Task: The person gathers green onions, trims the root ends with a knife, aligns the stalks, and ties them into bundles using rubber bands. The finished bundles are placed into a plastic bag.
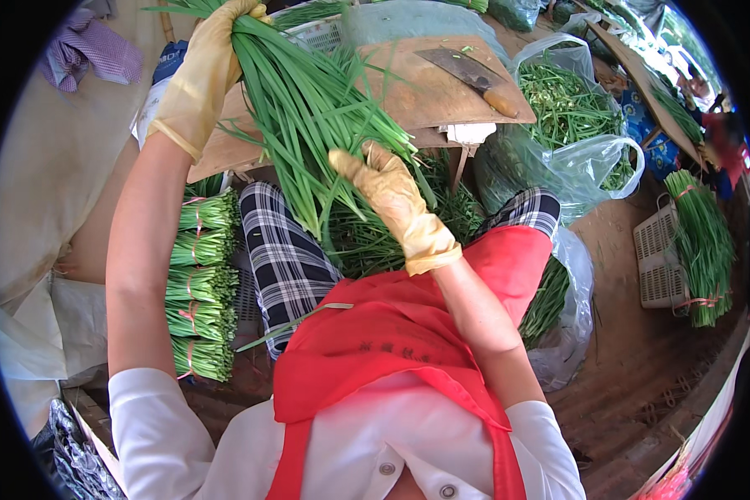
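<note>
My left hand (209, 69), in a yellowish rubber glove, is closed around a bunch of long green garlic chives (312, 112) at the top left. The bunch fans down to the right, its pale cut ends hanging above my lap. My right hand (394, 194), gloved too, is beside those lower ends with its fingers bent; whether it pinches a stalk cannot be told. Behind the bunch lies a wooden board (412, 81) bearing a cleaver (469, 78) with a wooden handle. Loose greens (369, 247) lie between my knees.
Tied chive bundles (203, 287) are stacked at my left. On the right stand a clear plastic bag of trimmings (562, 106), another bag (569, 337) with greens, and a plastic basket (659, 256) with a tied bundle (703, 250). A tilted board (650, 94) is farther back.
</note>
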{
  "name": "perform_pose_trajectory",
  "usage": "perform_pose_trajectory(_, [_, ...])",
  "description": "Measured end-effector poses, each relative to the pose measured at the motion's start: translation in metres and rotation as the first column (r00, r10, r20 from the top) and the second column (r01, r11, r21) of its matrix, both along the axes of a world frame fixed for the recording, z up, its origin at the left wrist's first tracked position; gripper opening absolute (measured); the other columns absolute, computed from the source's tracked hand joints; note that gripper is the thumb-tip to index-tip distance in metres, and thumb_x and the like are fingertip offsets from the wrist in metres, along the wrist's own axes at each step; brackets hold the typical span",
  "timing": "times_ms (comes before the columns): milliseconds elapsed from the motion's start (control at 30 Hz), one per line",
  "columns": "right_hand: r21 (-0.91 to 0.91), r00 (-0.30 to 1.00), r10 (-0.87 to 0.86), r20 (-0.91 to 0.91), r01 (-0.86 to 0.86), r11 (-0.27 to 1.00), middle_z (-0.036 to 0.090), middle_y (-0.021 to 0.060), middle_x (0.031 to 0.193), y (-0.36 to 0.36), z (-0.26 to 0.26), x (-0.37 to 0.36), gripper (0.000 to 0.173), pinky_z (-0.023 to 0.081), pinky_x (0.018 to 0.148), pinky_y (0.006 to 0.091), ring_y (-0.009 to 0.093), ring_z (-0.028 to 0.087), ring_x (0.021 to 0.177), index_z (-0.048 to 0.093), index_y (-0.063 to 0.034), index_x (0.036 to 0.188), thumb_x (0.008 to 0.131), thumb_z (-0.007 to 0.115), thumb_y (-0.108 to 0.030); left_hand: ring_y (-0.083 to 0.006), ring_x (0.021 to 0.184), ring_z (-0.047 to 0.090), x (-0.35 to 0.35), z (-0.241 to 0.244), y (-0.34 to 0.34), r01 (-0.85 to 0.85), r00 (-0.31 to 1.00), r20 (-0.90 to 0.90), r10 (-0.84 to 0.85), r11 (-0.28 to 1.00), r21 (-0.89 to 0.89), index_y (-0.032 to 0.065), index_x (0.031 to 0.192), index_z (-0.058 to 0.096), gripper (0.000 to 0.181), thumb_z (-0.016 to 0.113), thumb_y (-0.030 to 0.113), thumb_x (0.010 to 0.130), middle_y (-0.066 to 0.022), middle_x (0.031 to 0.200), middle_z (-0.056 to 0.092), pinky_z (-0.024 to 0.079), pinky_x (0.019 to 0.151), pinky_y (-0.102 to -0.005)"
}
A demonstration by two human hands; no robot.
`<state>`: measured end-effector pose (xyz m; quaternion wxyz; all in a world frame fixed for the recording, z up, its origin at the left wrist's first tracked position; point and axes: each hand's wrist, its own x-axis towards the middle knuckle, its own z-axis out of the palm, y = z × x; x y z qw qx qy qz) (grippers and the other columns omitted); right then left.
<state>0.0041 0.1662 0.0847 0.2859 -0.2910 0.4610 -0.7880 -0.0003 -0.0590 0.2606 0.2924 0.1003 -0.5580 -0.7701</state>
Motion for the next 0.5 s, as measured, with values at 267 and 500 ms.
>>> perform_pose_trajectory(267, [-0.48, 0.833, 0.111, 0.542, 0.199, 0.854, 0.059, 0.0005, 0.083, 0.051, -0.031, -0.004, 0.024, 0.047, 0.084, 0.0351, 0.018, 0.056, 0.084, 0.058, -0.0106, 0.099, 0.103, 0.046, -0.032, -0.0237, 0.068, 0.063, 0.025, 0.012, -0.05, -0.244, 0.969, -0.028, 0.247, 0.967, 0.067, -0.004, 0.092, 0.06, 0.012, 0.063, 0.007, 0.09, -0.0122, 0.079, 0.064, 0.057, 0.065, -0.0351])
perform_pose_trajectory(500, [0.131, 0.936, -0.26, 0.238, 0.234, 0.963, 0.055, -0.0049, 0.078, 0.114, -0.109, -0.035, 0.031, 0.045, 0.076, 0.0237, 0.009, 0.048, 0.07, 0.062, -0.0031, 0.112, 0.1, 0.054, -0.031, -0.0253, 0.073, 0.063, 0.053, 0.029, -0.1, -0.176, 0.979, -0.072, 0.192, 0.967, 0.185, -0.0038, 0.09, 0.061, 0.009, 0.063, 0.004, 0.087, -0.0109, 0.082, 0.063, 0.057, 0.074, -0.0387])
